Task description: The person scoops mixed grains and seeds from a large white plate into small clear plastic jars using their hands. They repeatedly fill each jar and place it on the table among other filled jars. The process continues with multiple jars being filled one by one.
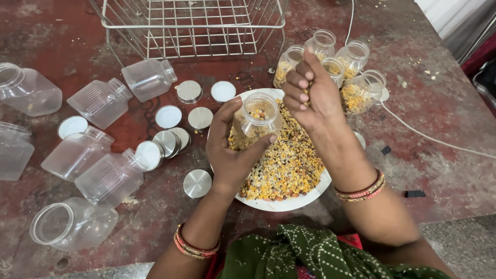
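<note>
A worn, dark red counter (444, 170) with scuffed grey patches fills the view. Beyond the hands, a wire basket (194, 26) stands at its far edge. Even light, soft shadows.

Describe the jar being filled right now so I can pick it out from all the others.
Start at the white plate heaped with mixed grains, mid-table. Just above its upper left edge, the left hand holds a small clear jar, mouth up. Unlike its neighbours, it is the only jar off the table, with only a few grains inside.
</note>
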